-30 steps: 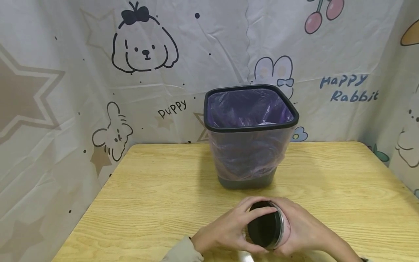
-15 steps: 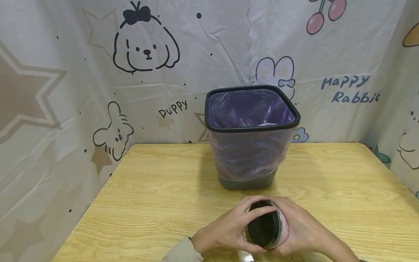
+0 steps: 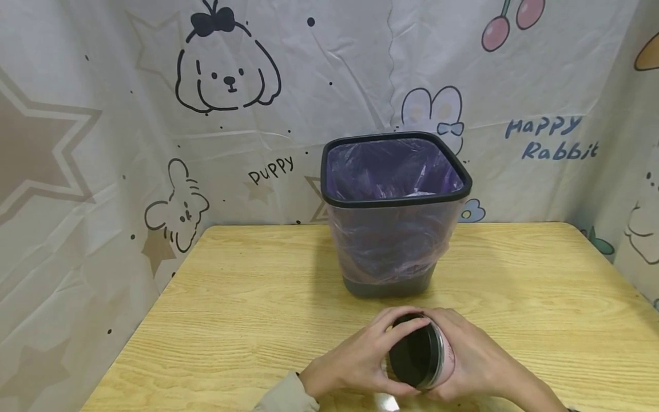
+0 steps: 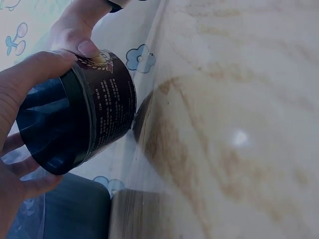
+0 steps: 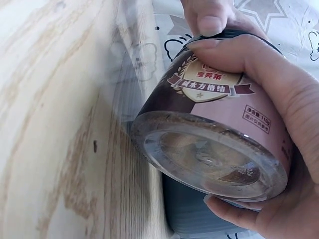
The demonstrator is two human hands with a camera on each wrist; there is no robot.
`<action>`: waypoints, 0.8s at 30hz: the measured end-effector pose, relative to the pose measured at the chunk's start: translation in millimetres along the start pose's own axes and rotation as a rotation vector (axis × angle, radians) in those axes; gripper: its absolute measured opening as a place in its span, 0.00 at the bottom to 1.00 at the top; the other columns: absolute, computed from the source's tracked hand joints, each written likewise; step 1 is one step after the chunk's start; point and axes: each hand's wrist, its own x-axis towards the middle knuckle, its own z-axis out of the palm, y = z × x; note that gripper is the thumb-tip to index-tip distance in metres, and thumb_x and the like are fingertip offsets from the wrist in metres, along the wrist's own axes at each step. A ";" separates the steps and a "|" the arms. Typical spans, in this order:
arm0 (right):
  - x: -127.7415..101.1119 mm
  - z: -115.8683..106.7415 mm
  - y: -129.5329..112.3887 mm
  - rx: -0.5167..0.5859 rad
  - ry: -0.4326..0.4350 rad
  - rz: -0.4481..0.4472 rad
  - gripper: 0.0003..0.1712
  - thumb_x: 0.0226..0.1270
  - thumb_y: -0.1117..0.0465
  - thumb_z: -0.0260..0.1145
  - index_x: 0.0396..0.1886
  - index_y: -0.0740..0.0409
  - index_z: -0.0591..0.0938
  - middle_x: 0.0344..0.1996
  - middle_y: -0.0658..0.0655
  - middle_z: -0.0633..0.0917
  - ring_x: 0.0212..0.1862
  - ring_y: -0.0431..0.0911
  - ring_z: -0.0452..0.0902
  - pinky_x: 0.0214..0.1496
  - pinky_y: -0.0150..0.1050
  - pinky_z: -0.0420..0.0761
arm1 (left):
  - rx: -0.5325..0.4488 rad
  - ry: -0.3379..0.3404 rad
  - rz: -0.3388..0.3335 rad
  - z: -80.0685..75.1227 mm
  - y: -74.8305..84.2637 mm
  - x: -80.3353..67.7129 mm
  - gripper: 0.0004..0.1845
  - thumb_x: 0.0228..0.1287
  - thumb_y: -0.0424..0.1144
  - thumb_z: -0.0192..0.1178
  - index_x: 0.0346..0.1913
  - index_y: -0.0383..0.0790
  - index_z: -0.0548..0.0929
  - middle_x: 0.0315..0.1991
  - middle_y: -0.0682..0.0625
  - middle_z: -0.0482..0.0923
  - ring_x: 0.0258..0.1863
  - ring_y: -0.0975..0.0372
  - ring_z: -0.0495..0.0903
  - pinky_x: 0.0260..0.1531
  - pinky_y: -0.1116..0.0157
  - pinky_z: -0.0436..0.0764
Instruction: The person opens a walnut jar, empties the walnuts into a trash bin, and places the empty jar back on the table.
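The black lid (image 3: 412, 360) is gripped by the left hand (image 3: 360, 357). The tilted jar (image 5: 219, 112) is clasped by the right hand (image 3: 473, 357).

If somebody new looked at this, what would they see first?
Probably the dark bin with its purple liner, standing on the wood-grain table. Nearer the person, the left hand grips the black lid of a tilted jar and the right hand its body. Behind, a cartoon puppy face decorates the hanging cloth, upper left in the head view.
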 end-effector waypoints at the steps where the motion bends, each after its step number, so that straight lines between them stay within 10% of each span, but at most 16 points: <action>1: 0.1 0.1 -0.1 -0.002 0.003 -0.001 0.62 0.18 0.38 0.85 0.63 0.48 0.72 0.52 0.38 0.76 0.49 0.38 0.74 0.43 0.38 0.81 | 0.001 0.001 -0.004 -0.2 0.0 0.1 0.55 0.44 0.52 0.76 0.73 0.42 0.56 0.70 0.45 0.55 0.69 0.60 0.57 0.66 0.69 0.60; 24: 0.1 0.4 -1.6 -0.021 0.017 -0.013 0.62 0.18 0.40 0.85 0.62 0.50 0.72 0.51 0.39 0.77 0.47 0.38 0.74 0.42 0.38 0.81 | -0.047 -0.057 -0.050 -2.8 1.7 -0.5 0.56 0.45 0.51 0.76 0.75 0.46 0.54 0.72 0.47 0.52 0.70 0.61 0.55 0.66 0.67 0.62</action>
